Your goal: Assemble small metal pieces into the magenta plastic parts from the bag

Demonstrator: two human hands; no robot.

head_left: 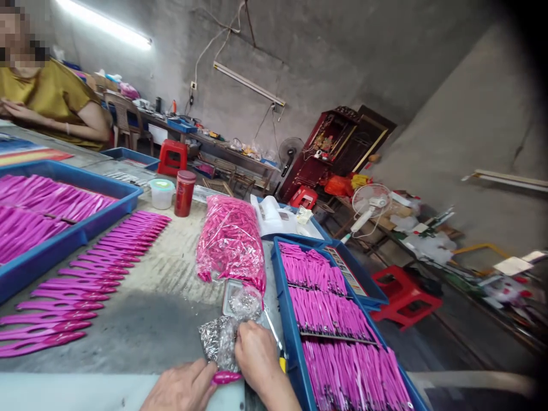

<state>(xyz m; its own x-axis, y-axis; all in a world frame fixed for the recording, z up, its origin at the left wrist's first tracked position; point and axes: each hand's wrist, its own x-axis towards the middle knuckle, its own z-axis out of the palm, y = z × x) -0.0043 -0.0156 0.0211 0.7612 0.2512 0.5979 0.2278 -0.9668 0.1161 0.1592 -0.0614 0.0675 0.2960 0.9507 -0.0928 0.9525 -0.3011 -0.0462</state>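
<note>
My left hand [182, 390] and my right hand [257, 359] meet at the table's near edge on one small magenta plastic piece [226, 377], fingers pinched round it. A slim tool with a yellow handle [277, 348] sticks out beside my right hand; whether that hand holds it I cannot tell. Just beyond lie a crinkled clear bag of small metal parts [218, 341] and a small tray of the same parts [240, 299]. A clear bag stuffed with pink pieces [231, 240] lies behind them.
A blue tray [291, 337] of magenta pieces on rods sits to my right, another blue tray [64, 242] to my left. Rows of magenta pieces [85, 285] lie on the table. A red jar [184, 193], a white tub [161, 193], a person in yellow [55, 97].
</note>
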